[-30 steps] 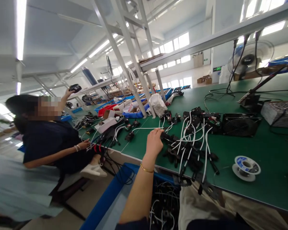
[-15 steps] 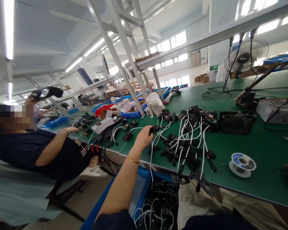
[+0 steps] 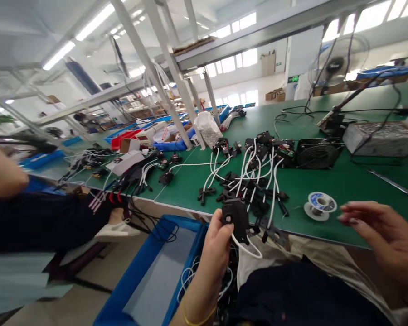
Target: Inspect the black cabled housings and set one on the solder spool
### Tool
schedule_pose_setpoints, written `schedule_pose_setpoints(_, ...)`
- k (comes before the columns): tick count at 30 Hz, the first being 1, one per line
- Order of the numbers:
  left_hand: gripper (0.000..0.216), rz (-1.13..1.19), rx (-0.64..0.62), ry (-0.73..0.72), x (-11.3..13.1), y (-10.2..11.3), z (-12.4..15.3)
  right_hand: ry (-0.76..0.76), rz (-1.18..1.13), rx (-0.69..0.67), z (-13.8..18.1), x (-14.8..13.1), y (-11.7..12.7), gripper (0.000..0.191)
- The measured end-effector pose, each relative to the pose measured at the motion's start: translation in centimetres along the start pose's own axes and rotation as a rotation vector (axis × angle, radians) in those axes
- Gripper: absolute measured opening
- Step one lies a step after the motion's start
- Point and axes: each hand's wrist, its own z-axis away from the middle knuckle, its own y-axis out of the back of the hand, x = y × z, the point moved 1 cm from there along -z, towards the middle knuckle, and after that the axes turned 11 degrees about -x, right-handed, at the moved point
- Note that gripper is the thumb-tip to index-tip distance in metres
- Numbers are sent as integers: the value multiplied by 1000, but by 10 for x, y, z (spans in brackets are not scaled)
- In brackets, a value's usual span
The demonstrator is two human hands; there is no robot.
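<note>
My left hand (image 3: pixel 218 237) grips a black plastic housing (image 3: pixel 235 218) with a short white cable (image 3: pixel 250 251) looping from it. Thumb and fingers close on its left side, just in front of the bench edge. To the right, my right hand (image 3: pixel 382 226) hovers over the bench with its fingers apart and nothing in them. Close to its fingertips stands a spool of solder wire (image 3: pixel 320 206). Behind the held housing lies a tangle of black parts with white cables (image 3: pixel 255 176) on the green bench top (image 3: pixel 190 181).
A black square fan (image 3: pixel 318 154) stands behind the spool, with a soldering iron holder (image 3: pixel 333 121) and a grey box (image 3: pixel 377 138) beyond. Tweezers (image 3: pixel 394 184) lie at right. Below the bench edge is a blue bin (image 3: pixel 139 267). Another person (image 3: pixel 37 222) sits at left.
My left hand has drawn back from the bench toward me, bringing the black housing with it. My right hand has come in from the right edge. The view has shifted.
</note>
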Motion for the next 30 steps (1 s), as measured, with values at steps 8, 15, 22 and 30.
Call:
schedule_pose_setpoints(8,39,146,-322,115,-11,-54,10,126,-511,-460,-7,-76,-74,43)
schedule_pose_setpoints(15,34,194,-310,118,-18,-65,13,90,-562,-483,-9,-78,-86,33)
schedule_pose_setpoints(22,38,202,-312,100,-14,-70,14,49,-604,-483,-11,-79,-87,30)
schedule_pose_setpoints(30,32,205,-301,128,-16,-69,17,-3,-687,-516,-10,-75,-91,32)
